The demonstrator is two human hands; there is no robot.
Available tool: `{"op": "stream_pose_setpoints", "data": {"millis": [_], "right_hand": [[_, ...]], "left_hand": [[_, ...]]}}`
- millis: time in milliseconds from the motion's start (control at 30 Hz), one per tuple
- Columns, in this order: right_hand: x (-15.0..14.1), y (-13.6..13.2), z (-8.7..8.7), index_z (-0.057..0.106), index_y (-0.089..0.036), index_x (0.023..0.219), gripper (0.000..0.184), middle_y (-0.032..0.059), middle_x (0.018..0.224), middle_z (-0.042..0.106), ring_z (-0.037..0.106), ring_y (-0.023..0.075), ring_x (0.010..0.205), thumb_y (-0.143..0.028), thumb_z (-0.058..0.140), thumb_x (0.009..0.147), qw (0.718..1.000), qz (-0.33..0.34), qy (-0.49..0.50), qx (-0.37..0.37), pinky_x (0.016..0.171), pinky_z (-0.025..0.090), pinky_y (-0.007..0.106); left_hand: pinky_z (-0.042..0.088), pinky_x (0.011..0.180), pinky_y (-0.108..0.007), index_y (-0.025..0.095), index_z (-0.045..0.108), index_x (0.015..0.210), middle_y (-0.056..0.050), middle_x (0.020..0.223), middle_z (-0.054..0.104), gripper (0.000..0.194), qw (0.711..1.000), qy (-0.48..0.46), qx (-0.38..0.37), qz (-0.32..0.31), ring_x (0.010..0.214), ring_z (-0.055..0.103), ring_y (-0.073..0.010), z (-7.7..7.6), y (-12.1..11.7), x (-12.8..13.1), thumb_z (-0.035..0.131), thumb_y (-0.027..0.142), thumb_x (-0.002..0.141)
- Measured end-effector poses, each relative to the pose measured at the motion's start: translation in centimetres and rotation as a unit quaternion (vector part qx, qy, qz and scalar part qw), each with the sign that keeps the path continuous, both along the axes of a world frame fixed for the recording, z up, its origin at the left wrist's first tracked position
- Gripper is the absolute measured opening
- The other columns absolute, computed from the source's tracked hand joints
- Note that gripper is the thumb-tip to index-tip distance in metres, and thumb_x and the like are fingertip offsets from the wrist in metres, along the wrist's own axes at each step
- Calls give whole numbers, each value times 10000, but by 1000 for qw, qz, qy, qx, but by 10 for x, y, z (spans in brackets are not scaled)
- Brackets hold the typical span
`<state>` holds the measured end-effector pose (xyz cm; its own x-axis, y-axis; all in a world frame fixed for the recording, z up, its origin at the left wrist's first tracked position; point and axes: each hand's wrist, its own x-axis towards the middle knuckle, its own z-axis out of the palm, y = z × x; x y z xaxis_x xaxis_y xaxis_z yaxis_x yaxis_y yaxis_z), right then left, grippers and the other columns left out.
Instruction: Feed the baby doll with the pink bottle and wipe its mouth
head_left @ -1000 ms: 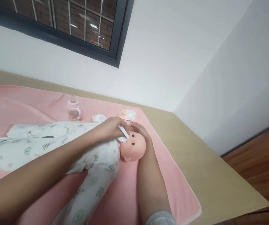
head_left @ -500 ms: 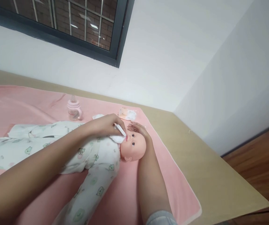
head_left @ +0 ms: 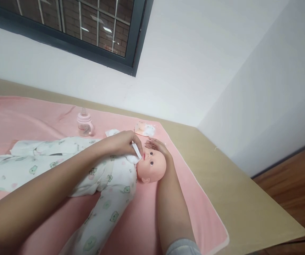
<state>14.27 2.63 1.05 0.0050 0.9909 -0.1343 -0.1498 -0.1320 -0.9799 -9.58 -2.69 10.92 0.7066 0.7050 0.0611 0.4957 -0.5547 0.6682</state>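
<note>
A baby doll [head_left: 152,166] in a white printed sleepsuit [head_left: 62,166] lies on its back on a pink blanket [head_left: 147,219], head to the right. My left hand [head_left: 123,143] is closed on a small white wipe [head_left: 136,156] pressed at the doll's mouth and chin. My right hand [head_left: 157,147] lies with flat fingers on the far side of the doll's head, cupping it.
A pink baby bottle [head_left: 84,124] stands upright on the blanket behind the doll. A pack of wipes [head_left: 144,129] lies near the blanket's far right corner. The tan table [head_left: 237,198] meets white walls at the back and right; its right edge drops to a wooden floor.
My left hand has slid the wipe from the doll's nose area down to its mouth and chin. The right hand has stayed on the head.
</note>
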Motion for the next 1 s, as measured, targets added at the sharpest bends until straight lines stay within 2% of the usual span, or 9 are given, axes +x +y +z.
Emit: {"op": "stream_pose_setpoints", "data": {"millis": [300,600,800,1000], "right_hand": [[3,3,-6,656,-214,901,333,43,913,702,646,195,949,-345,802,632,1000,-6,5,8,884,523,345],[5,4,-8,668,-217,948,352,46,912,704,645,197,953,-348,795,647,1000,-11,5,-1,886,528,350],[5,3,-7,671,-224,948,349,40,923,702,644,196,957,-339,798,644,1000,-7,2,-2,893,528,357],[6,6,-9,665,-206,902,316,43,898,700,648,201,943,-355,791,653,1000,5,-8,10,896,526,369]], "left_hand": [[381,571,-223,214,776,819,11,775,708,265,1000,-4,16,23,669,580,-163,2,0,0,599,187,622],[397,616,-233,237,769,809,27,826,724,239,998,-10,46,41,719,599,-171,0,-3,3,598,155,662],[414,653,-237,240,763,810,26,856,727,236,997,-24,61,33,770,621,-178,-5,-2,4,588,160,675],[426,658,-235,217,755,806,20,838,729,240,997,-42,56,27,778,638,-182,-3,-5,5,561,142,686]]}}
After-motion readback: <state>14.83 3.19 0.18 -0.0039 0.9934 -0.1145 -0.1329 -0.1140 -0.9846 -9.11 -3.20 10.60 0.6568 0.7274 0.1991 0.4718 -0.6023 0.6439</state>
